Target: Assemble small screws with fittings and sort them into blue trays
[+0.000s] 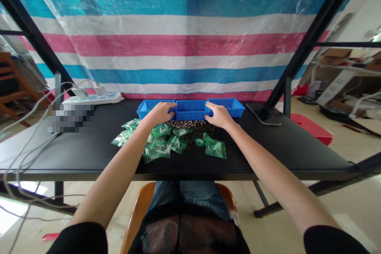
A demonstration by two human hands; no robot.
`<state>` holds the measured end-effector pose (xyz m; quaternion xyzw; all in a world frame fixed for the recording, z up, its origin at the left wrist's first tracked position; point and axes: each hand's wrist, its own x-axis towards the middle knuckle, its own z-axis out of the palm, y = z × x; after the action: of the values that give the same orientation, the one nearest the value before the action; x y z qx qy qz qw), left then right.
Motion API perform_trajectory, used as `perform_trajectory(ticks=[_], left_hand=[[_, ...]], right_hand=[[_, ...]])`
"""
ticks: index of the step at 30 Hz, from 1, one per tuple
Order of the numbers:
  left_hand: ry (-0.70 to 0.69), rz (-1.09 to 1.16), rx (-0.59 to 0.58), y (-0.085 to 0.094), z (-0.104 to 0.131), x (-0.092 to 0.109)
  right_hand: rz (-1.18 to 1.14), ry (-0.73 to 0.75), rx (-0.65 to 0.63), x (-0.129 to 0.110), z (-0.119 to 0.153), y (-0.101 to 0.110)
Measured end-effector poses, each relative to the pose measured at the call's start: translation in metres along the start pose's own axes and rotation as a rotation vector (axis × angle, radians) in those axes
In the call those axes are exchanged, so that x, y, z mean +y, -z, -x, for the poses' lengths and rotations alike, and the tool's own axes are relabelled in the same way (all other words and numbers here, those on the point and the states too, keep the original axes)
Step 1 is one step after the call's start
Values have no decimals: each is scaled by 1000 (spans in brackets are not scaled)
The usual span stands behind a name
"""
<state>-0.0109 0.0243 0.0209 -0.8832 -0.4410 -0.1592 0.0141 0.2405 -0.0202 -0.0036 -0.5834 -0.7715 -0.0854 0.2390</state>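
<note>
Three blue bins stand in a row at the back of the black table: a left bin (143, 108), a middle bin (191, 115) and a right bin (238, 110). My left hand (161, 113) is at the seam between the left and middle bins, its fingers around the middle bin's left end. At that bin's other end is my right hand (218, 114), fingers and thumb spread against the edge. Both hands seem to grip the middle bin. In front lies a pile of small screws (193, 127), with several green bags (157, 149) to the left and another green bag (216, 148) to the right.
A power strip (110, 98) with plugs and trailing cables lies at the back left, near a blurred-out object (71, 118). A phone (263, 114) rests right of the bins. Black frame posts rise on both sides before a striped sheet (187, 43). A red stool (311, 127) stands beyond the table.
</note>
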Motion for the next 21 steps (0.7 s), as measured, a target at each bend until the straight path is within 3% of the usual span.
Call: perform_trajectory(ticks=[6,9,12,21], left_hand=[[-55,31,11,1,2,-2],[-139,30,143,7,5,-3],[-105,45,284,13,14,-1],[163,-39,9,-5,32,-1]], right_hand=[[-20,14,-25,2,-1,3],[-36,40,-36,5,-1,5],[-68,42,-13,6,0,7],[-167,72,114,2,-1,5]])
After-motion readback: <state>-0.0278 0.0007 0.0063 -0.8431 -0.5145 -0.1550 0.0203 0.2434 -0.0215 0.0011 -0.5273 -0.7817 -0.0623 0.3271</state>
